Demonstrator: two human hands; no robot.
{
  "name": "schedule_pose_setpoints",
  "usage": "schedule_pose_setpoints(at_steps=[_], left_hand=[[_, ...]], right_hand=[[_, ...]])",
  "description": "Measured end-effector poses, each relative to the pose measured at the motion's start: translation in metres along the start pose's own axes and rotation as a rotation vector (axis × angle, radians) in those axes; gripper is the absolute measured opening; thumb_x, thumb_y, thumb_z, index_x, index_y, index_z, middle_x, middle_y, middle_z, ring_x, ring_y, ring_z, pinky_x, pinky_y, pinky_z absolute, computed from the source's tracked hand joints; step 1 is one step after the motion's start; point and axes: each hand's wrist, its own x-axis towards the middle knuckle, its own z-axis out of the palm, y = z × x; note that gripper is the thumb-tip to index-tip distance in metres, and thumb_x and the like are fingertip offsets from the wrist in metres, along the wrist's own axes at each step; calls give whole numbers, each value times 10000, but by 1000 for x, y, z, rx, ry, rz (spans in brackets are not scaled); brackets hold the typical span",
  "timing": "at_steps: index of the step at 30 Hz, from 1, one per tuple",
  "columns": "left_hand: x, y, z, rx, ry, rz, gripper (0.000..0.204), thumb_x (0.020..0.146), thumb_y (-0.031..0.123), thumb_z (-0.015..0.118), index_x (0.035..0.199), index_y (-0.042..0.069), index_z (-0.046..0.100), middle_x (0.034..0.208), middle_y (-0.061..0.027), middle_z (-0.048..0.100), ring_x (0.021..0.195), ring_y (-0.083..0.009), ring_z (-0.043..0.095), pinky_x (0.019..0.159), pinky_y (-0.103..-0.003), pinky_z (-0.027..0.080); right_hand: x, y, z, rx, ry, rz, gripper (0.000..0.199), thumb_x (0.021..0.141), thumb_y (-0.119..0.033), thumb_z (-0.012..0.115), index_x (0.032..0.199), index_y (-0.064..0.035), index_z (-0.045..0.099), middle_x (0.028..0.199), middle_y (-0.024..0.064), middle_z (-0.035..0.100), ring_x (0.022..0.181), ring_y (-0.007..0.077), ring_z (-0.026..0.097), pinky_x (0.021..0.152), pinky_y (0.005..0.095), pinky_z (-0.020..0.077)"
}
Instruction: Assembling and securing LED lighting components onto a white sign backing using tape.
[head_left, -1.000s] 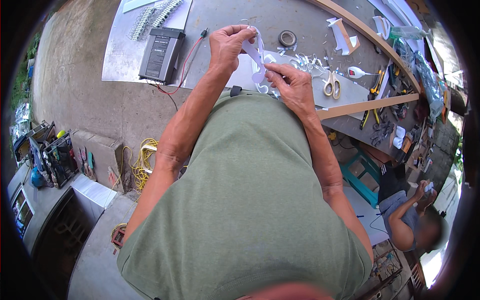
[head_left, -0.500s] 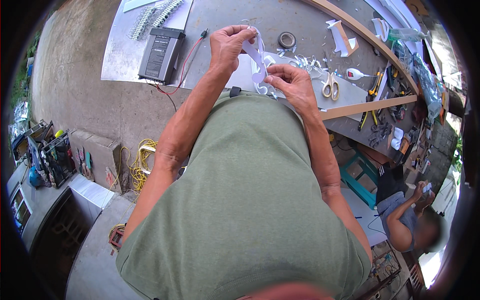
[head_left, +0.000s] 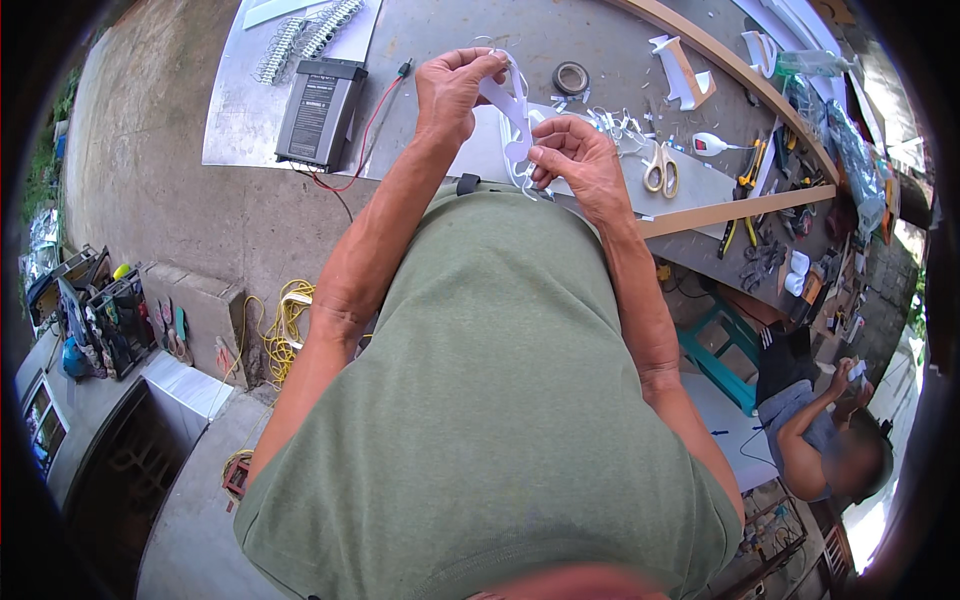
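Between both hands, above the workbench point(head_left: 560, 30): white cut-out strip point(head_left: 515, 110), long axis running away from the chest, top end at left hand point(head_left: 452, 90), fingers pinched closed on it. Right hand point(head_left: 580, 165) pinches lower end shut. Scissors point(head_left: 660, 170) lie just right of that grip.

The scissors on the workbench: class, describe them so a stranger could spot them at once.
Start at the grey workbench and find the person's right hand. Just right of it lie the scissors, beside a long wooden strip. Their pale yellow looped handles set them apart from the darker pliers farther right.
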Motion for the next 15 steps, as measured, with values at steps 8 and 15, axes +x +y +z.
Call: schedule_pose_setpoints(at_steps=[8, 15], left_hand=[[-3, 1, 0, -12, 27, -35, 193, 815, 68, 776, 942, -48, 688, 808, -112, 703, 706, -170, 681, 615, -359, 590], [-1, -1, -5, 26, 17, -69, 256, 804, 91, 799, 1010, -15, 691, 898, -98, 720, 805, -180, 694, 710, -389, 586]], right_hand=[[1, 8, 1, -49, -7, -102, 159, 908, -12, 667, 1055, 40, 697, 865, 65, 684, 720, 126, 682, 635, 233, 573], [0, 12, 3, -237, -3, -253, 191, 854, 10, 703, 1043, 17, 722, 916, 54, 679, 748, 103, 673, 652, 232, 551]])
